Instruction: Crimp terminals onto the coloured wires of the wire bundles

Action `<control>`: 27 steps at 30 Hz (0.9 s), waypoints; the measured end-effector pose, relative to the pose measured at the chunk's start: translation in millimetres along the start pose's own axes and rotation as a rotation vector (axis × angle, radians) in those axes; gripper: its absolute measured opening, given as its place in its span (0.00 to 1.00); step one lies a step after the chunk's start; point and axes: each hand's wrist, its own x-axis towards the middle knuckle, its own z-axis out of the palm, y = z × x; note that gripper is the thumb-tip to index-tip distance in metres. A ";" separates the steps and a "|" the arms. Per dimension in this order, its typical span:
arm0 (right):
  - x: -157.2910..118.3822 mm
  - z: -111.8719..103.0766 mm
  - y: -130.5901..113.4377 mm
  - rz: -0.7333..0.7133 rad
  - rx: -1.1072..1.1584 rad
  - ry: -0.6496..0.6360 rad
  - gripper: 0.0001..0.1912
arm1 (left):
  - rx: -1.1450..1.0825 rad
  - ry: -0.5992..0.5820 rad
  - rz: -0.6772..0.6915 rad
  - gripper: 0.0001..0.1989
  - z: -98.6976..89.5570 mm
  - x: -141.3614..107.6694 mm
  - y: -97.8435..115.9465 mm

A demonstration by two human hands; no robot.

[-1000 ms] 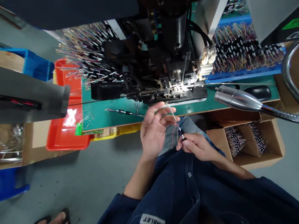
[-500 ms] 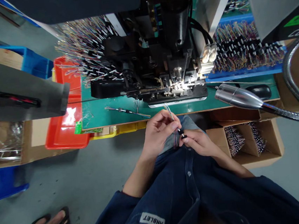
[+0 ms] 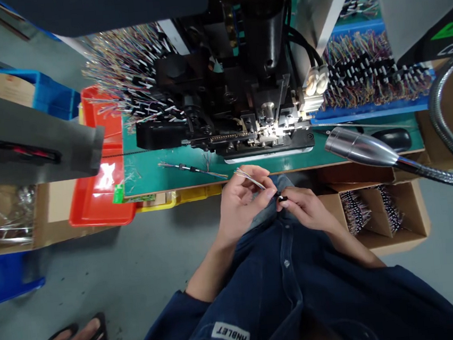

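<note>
My left grip pinches thin pale wires, holding them steady, while my right grip closes on what seems a tiny black connector.

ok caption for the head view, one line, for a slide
Left hand holds thin wires, right hand pinches a small black part, in front of a wire crimping machine

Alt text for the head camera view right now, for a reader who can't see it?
The left hand pinches thin wires while the right hand holds a small black connector above the person's lap, just below a green bench carrying a black wire crimping machine.
</note>
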 end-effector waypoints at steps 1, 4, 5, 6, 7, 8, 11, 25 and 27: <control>0.0 1.9 0.1 -0.002 0.002 0.005 0.22 | -0.014 0.011 -0.008 0.19 1.5 0.0 -1.8; 0.9 10.7 0.3 -0.013 0.027 0.018 0.23 | -0.086 0.067 -0.045 0.19 5.5 1.1 -11.2; 1.3 13.3 0.3 -0.013 0.041 0.018 0.23 | -0.103 0.084 -0.047 0.19 6.2 1.4 -14.6; 1.8 14.8 0.4 -0.019 0.054 0.012 0.24 | -0.108 0.101 -0.044 0.19 6.5 1.6 -17.7; 2.4 14.7 0.2 -0.031 0.062 -0.004 0.24 | -0.102 0.113 -0.039 0.19 6.1 1.5 -19.9; 3.0 12.7 -0.3 -0.053 0.064 -0.021 0.24 | -0.088 0.123 -0.032 0.19 5.2 1.2 -21.2; 7.5 -2.6 -6.1 -0.095 0.088 0.002 0.21 | -0.019 0.122 -0.013 0.17 1.7 -0.8 -18.6; 45.7 -13.8 -54.1 0.013 0.115 0.370 0.08 | 0.332 0.046 0.110 0.08 1.4 -2.8 -4.5; 46.6 -12.9 -52.8 -0.002 0.130 0.386 0.09 | 0.259 0.022 0.075 0.09 -0.6 -2.6 -7.2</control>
